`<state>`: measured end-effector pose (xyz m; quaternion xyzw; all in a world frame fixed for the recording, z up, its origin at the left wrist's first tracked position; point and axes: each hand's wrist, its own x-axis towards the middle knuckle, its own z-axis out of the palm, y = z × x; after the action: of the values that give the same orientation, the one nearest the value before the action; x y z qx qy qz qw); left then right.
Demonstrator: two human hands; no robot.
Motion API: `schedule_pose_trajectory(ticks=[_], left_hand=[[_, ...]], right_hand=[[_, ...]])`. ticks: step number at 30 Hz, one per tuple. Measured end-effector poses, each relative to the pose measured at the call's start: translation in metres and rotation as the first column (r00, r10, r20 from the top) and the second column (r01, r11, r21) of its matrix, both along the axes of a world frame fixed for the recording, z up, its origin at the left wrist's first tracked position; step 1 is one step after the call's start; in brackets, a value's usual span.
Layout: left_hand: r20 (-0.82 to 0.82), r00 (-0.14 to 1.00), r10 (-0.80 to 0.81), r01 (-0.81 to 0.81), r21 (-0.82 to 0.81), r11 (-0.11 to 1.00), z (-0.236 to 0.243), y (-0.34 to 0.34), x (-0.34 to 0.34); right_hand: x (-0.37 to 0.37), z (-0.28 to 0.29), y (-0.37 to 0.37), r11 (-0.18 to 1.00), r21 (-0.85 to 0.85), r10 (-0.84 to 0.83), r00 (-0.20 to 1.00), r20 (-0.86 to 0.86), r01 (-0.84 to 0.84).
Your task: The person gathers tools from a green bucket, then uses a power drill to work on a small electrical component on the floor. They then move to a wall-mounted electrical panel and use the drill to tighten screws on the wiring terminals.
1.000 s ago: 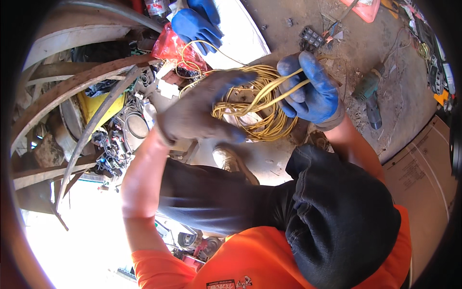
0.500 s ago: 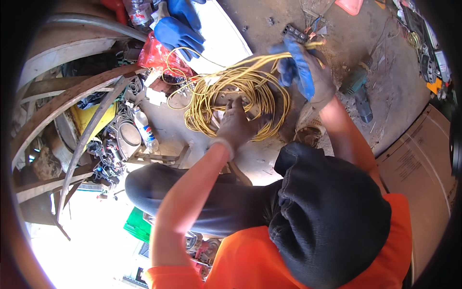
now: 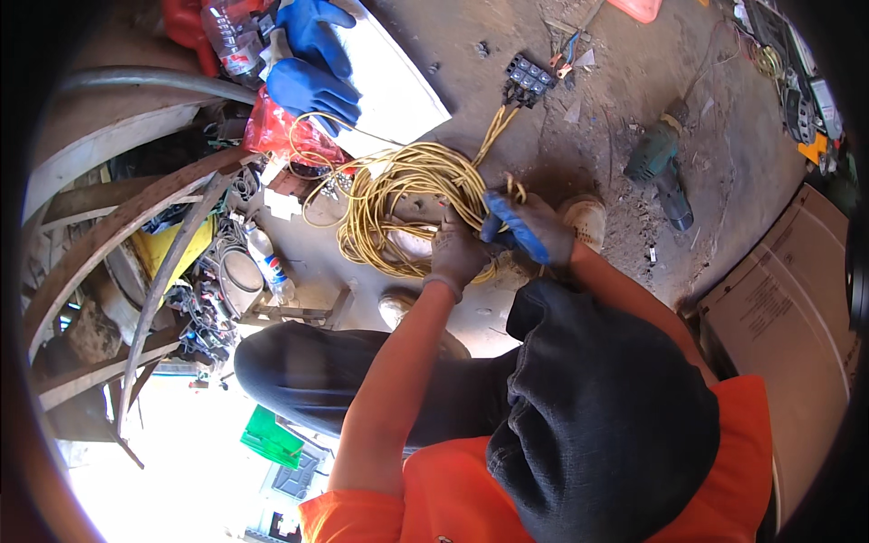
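Observation:
A tangled coil of yellow cable [image 3: 380,195] lies on the floor in front of me, with a length running up to a black multi-socket block [image 3: 529,80]. My left hand [image 3: 457,249], in a grey-backed glove, reaches into the coil's right part, its fingers curled on the strands. Close beside it, my right hand [image 3: 529,226], in a blue-palmed glove, has its fingers bent around the cable at the coil's right edge; the fingertips are partly hidden. My boots show beneath and beside the coil.
Spare blue gloves [image 3: 312,90] lie on a white sheet [image 3: 412,81]. A green drill [image 3: 661,172] rests at right, near a leaning cardboard sheet [image 3: 774,326]. Curved metal bars [image 3: 118,226], plastic bottles [image 3: 267,262], a red bag [image 3: 281,127] and clutter crowd the left.
My right hand has come down and left from its raised position to the coil, beside my left hand, which moved slightly right. The cable run to the socket block now shows.

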<state>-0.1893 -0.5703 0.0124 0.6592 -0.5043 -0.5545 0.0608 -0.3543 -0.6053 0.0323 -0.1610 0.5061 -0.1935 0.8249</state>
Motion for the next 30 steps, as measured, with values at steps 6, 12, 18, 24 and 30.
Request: schedule_pose_trajectory(ticks=[6,12,18,24,30], left_hand=[[0.116,0.987,-0.112,0.114,-0.011,0.993,0.006,-0.004,-0.002],[-0.340,0.874,0.347,-0.203,0.393,0.897,0.054,-0.040,0.061],[-0.449,0.742,0.498,-0.185,0.576,0.796,0.090,-0.073,0.102],[-0.237,0.807,0.541,-0.490,0.241,0.838,0.043,-0.032,0.016],[-0.046,0.813,0.581,-0.582,-0.032,0.812,0.004,-0.029,-0.033]], right_hand=[[0.009,0.003,-0.008,0.984,0.130,-0.141,0.983,0.118,0.125],[0.008,0.025,-0.042,0.897,-0.284,-0.292,0.936,0.199,0.340],[0.002,0.057,-0.094,0.797,-0.528,-0.232,0.956,0.181,0.293],[-0.009,0.048,-0.082,0.945,-0.246,-0.269,0.940,-0.211,0.215],[-0.030,0.037,-0.090,0.875,-0.475,-0.146,0.880,-0.452,-0.099]])
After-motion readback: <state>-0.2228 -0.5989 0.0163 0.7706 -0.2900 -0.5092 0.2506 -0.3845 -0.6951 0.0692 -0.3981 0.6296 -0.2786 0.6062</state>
